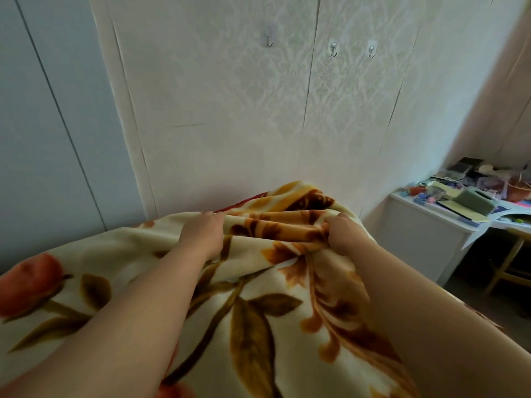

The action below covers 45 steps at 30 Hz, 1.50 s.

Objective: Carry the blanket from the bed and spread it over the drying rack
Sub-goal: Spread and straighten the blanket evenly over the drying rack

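Observation:
A cream blanket (258, 311) with brown leaves, orange scrolls and red flowers fills the lower half of the view, bunched up in front of me. My left hand (202, 234) grips a fold near its top edge, fingers curled over the cloth. My right hand (343, 232) is clenched on gathered pleats a little to the right. Both forearms stretch forward over the fabric. Neither the drying rack nor the bed can be seen.
A patterned pale wall (230, 124) stands close ahead with three small hooks (333, 50). A pale blue door or cupboard panel (43, 124) is on the left. At right stands a white desk (431, 225) covered in clutter, with a wooden stool (511, 259) beside it.

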Tool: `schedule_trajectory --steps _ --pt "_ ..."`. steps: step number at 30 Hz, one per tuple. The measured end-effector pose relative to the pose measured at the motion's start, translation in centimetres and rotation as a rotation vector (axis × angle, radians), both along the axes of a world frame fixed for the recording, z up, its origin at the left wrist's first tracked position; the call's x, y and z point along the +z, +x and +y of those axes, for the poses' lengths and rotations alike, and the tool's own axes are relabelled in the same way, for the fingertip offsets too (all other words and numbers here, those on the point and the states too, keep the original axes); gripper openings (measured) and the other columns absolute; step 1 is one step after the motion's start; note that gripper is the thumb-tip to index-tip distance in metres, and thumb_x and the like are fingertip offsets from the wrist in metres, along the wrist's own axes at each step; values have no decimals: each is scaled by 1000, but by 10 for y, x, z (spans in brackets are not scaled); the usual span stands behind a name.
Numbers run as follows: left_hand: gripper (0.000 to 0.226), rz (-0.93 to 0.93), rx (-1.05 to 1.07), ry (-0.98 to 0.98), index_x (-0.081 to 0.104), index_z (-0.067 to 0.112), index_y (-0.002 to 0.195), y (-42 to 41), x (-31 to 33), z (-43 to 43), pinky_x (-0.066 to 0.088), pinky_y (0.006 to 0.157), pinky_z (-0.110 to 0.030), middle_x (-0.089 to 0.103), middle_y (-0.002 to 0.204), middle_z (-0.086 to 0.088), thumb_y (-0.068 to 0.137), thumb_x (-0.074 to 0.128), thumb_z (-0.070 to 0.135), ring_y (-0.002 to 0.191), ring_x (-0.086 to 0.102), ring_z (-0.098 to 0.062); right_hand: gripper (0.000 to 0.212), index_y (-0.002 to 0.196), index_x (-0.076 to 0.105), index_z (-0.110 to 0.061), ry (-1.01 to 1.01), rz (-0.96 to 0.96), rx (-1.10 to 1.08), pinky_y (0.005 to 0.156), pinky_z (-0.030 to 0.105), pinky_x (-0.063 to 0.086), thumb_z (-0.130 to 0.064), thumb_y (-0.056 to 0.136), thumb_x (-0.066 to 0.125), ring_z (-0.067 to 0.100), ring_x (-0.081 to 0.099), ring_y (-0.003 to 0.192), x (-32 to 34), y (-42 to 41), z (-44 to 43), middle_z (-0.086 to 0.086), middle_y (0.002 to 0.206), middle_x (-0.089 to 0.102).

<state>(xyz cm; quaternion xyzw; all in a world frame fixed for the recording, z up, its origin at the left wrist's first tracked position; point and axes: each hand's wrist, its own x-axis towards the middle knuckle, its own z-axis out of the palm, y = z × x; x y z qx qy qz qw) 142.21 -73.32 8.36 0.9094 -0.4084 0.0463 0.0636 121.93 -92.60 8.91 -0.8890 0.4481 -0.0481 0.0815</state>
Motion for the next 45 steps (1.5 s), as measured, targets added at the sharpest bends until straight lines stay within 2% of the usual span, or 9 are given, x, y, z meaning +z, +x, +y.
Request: schedule_trajectory --steps 8,12,21,27,31,35,38,42,45 --pt "65 -26 10 141 16 24 155 21 -20 -63 38 108 -42 27 157 -7 96 40 9 137 38 -31 58 144 40 -28 15 198 76 100 36 45 -31 87 53 28 50 122 -18 18 -66 6 139 46" --pt "80 71 26 208 -2 32 155 32 -36 -89 43 106 -42 7 163 -5 94 41 4 139 36 -33 31 118 56 -24 -30 171 108 77 31 42 -32 91 44 24 55 100 -28 18 -93 4 117 59" --pt "28 2 -16 77 52 24 122 68 -34 -113 49 93 -42 59 125 -12 97 39 26 110 59 -34 30 122 44 -8 -130 -156 23 77 38 36 -9 91 42 43 56 108 0 61 -117 16 121 47" --pt "22 -82 137 -384 43 7 117 105 9 -116 42 81 -48 45 115 -22 96 42 14 96 55 -47 33 124 42 -3 -289 -314 35 75 39 40 4 92 37 40 55 105 28 113 -129 17 130 37" --pt "23 34 73 -120 50 13 116 106 -20 -116 46 89 -46 47 122 -18 94 47 20 106 56 -42 40 131 42 -5 -98 -26 40 83 40 47 -8 92 48 39 56 113 4 124 -139 17 135 38" --pt "40 -166 20 149 58 24 114 95 -32 -117 40 96 -40 56 124 -4 84 52 50 118 50 -30 46 119 61 -27 274 90 26 81 16 47 -37 76 70 17 55 101 -22 110 -138 0 110 59" --pt "49 -93 -60 162 64 19 112 96 -30 -121 41 98 -40 60 124 -7 86 45 57 118 50 -30 41 116 64 -20 -1 140 -51 97 35 35 -41 81 59 29 42 121 -21 112 -140 6 126 59" --pt "58 198 37 -1 69 5 109 96 -30 -119 44 92 -37 65 120 -18 101 29 48 112 58 -34 31 112 58 -14 -28 -39 10 85 38 44 -24 90 40 31 56 105 -21 126 -139 11 125 59" --pt "37 250 50 91 57 12 120 105 -33 -120 46 91 -35 59 129 -14 91 55 35 114 56 -32 73 152 21 -29 17 5 135 89 39 48 -12 87 49 34 50 126 -29 134 -140 7 158 22"
